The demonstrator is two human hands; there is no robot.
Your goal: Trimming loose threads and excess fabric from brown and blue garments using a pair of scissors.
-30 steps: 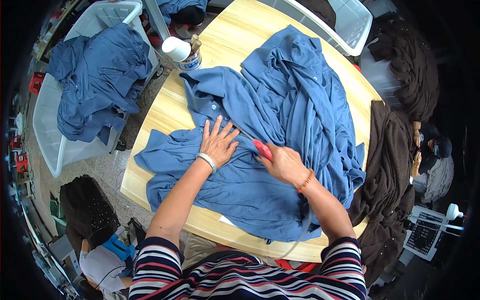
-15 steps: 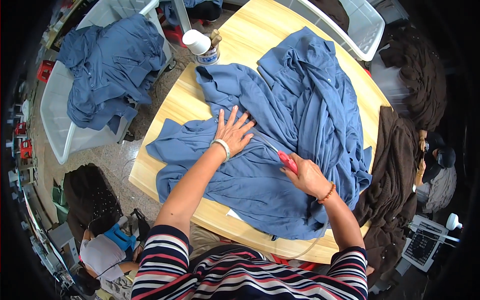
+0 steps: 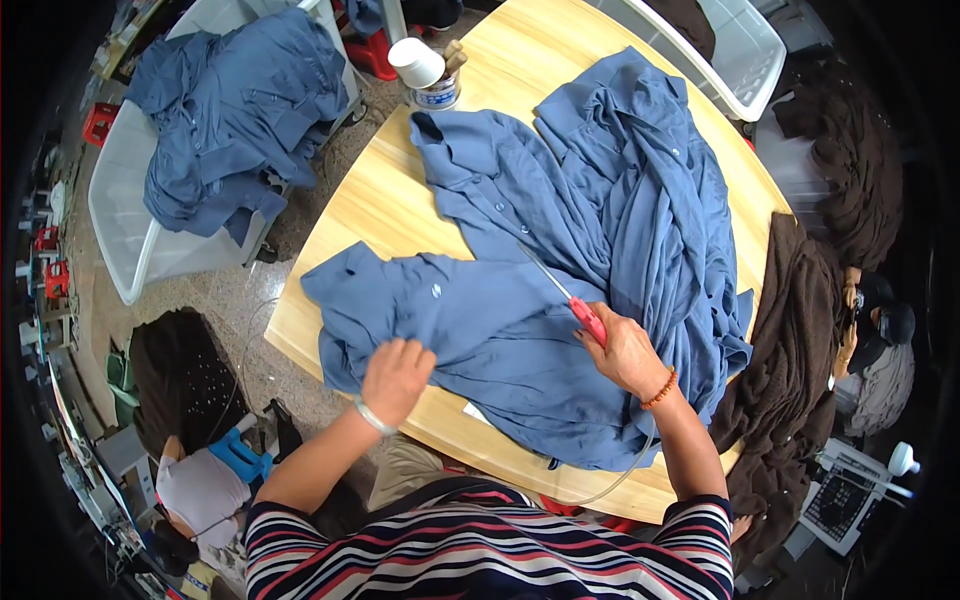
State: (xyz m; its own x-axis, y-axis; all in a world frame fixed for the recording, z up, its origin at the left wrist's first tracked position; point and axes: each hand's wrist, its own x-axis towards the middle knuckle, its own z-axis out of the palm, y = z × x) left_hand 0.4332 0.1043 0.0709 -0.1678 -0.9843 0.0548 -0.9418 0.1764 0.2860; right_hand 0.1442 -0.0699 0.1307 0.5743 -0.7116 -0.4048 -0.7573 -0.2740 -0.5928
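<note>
A pile of blue shirts (image 3: 640,200) covers much of the wooden table (image 3: 310,285), with collars and buttons showing on the shirts. At the near left edge of the pile, my left hand (image 3: 398,380) has its fingers curled closed on the blue shirt (image 3: 450,300) there. My right hand (image 3: 625,352) is wrapped round the red handle of a soldering iron (image 3: 588,320), its thin metal shaft slanting up and left over the cloth. A cord runs from beneath my right wrist toward the table's near edge. The iron's tip lies by a buttoned front.
A white bin (image 3: 120,225) heaped with blue shirts stands at the left. White cups and a tin (image 3: 437,95) holding sticks stand on the table's far left edge. Brown garments (image 3: 780,340) hang along the right edge. Another person (image 3: 205,490) sits at lower left; another white bin (image 3: 750,75) is beyond the table.
My left hand has left its flat, spread place on the shirt and come down to the left, fingers now closed. The near shirt has shifted and smoothed. The right hand still holds the iron.
</note>
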